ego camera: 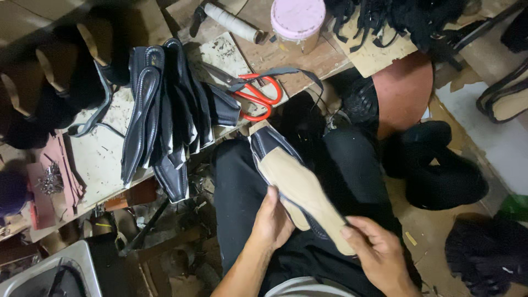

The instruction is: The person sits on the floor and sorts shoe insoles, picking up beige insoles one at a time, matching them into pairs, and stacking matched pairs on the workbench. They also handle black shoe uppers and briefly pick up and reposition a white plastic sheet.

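Over my lap in black trousers I hold a shoe sole, tan on top with a dark navy edge, lying diagonally. My left hand grips its near left side. My right hand pinches its near end at the lower right. The far tip of the sole points toward the workbench.
A stack of dark navy soles lies on the worn bench. Red-handled scissors, a pink-lidded jar and a thread roll sit behind. Black shoe parts pile at right; a metal tray at lower left.
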